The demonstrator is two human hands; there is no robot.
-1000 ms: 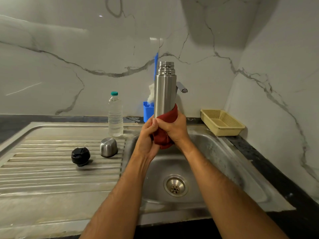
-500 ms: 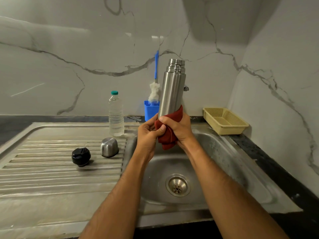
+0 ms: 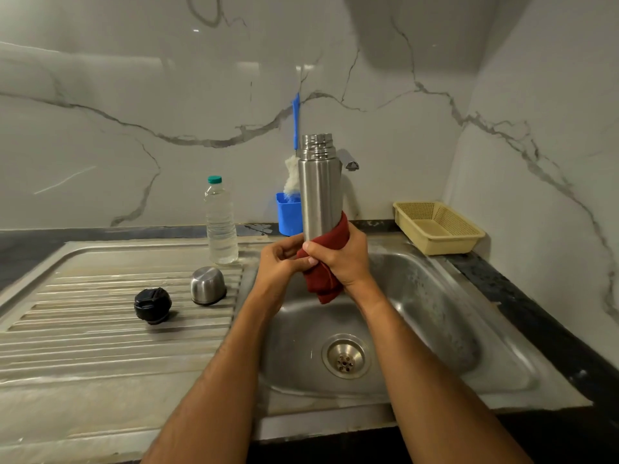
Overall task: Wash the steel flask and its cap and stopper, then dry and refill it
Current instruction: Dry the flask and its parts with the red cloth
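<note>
Flask (image 3: 320, 192) upright over the sink (image 3: 435, 316), mouth open. Right hand (image 3: 341, 259) grips its base through red cloth (image 3: 326, 266); left hand (image 3: 281, 262) pinches the cloth's near edge. Cap (image 3: 207, 285) and stopper (image 3: 152, 305) lie left on the drainer. Risk: smooth steel slipping through the cloth, dropping into the sink.
</note>
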